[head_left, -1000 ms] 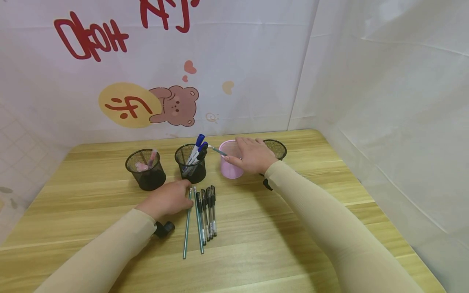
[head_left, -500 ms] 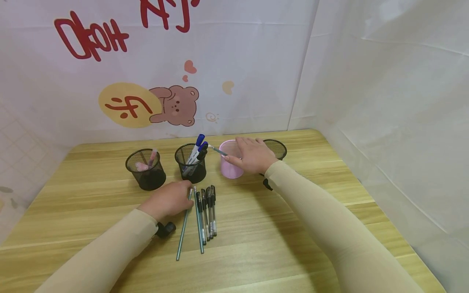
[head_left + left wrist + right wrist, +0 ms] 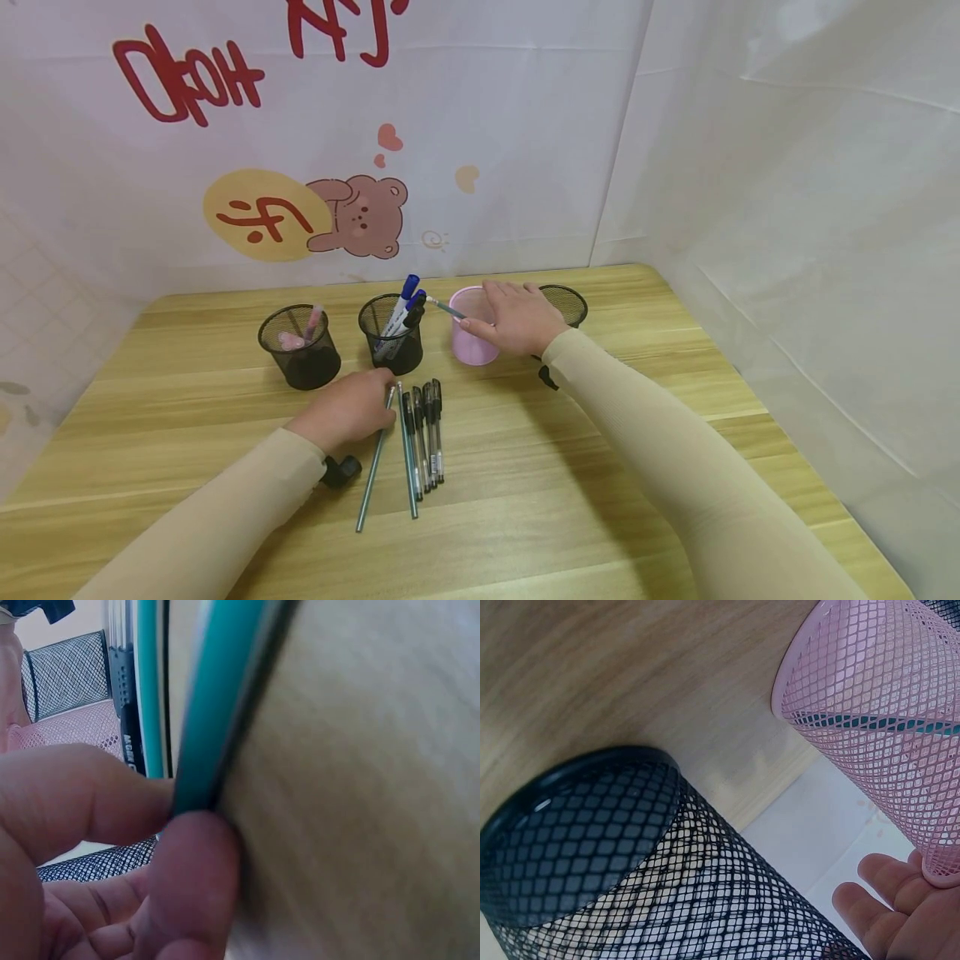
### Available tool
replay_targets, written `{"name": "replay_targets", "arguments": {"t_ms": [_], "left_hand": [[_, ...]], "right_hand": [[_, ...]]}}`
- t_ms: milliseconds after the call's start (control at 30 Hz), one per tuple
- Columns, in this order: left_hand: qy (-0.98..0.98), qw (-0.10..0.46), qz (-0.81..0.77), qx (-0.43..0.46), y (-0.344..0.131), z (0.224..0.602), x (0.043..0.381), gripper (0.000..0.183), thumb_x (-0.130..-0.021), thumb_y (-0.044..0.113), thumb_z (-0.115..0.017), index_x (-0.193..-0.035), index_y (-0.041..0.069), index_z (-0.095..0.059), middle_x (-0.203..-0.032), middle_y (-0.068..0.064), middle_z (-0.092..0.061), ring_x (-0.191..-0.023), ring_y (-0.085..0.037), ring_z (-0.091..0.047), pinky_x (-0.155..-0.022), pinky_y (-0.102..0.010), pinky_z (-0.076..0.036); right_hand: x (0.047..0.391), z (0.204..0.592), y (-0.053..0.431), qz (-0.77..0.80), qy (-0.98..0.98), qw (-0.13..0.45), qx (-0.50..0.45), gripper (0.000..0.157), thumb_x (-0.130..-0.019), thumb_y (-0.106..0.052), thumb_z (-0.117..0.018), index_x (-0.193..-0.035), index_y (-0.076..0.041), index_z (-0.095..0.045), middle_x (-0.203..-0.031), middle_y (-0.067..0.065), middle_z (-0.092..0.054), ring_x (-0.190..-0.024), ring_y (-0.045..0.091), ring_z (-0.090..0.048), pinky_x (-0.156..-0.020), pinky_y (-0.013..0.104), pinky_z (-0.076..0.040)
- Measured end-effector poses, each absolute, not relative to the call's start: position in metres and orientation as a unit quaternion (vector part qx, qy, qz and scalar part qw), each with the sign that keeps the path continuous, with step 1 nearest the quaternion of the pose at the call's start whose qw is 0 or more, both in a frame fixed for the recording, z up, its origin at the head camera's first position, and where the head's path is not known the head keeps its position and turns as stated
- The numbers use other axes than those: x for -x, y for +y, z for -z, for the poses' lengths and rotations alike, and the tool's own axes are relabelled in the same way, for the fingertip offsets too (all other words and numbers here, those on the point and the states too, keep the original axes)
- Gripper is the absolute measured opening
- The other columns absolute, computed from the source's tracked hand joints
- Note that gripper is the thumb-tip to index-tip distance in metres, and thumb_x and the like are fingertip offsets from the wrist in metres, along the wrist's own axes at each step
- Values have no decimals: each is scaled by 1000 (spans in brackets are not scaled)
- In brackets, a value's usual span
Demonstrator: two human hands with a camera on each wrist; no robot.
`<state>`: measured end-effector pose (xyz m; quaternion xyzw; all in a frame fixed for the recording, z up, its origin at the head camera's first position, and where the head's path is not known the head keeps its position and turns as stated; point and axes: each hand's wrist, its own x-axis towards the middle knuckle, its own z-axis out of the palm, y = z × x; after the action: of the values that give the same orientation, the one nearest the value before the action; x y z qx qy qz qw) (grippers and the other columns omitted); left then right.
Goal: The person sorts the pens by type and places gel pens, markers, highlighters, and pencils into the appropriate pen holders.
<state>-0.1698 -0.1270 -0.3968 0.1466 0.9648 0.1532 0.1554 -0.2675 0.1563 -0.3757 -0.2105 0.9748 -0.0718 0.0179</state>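
Observation:
My left hand pinches a teal pencil near its upper end, between thumb and forefinger; the left wrist view shows the fingertips close over the wood. Just right of it lies a second teal pencil, alongside several black-capped gel pens. My right hand rests at the rim of a pink mesh pen cup, fingers straight across its right side and thumb toward the front. Another teal pencil leans in that cup, its eraser end sticking out to the left beside the thumb.
A black mesh cup with pink items stands at the left. Beside it, another black mesh cup holds blue and black markers. A third black mesh cup is partly hidden by the right hand. Behind the wooden table hangs a printed cloth.
The lower end of the pencil in my left hand has swung left, away from the second pencil, while the left hand shifted slightly right. My right hand has stayed in place.

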Motion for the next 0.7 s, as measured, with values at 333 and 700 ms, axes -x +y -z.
{"name": "replay_targets", "arguments": {"t_ms": [333,700], "left_hand": [[964,162,-164,-135,-127,400,171,54,-85,14,-72,-137,2,-61,-117,-12,-74,-91,-23,-64,-88,-47,-58],[962,166,-179,-123,-125,398,169,54,-85,15,-71,-136,3,-57,-109,-10,-71,-85,-23,-61,-79,-42,-55]], "right_hand": [[267,375,157,76,975,19,209,100,-98,-80,-36,-165,-5,-28,-169,11,-39,-157,34,-37,-130,54,-23],[264,373,157,73,974,20,213,102,-99,-80,-35,-166,-4,-27,-169,13,-38,-157,35,-36,-130,57,-23]]}}
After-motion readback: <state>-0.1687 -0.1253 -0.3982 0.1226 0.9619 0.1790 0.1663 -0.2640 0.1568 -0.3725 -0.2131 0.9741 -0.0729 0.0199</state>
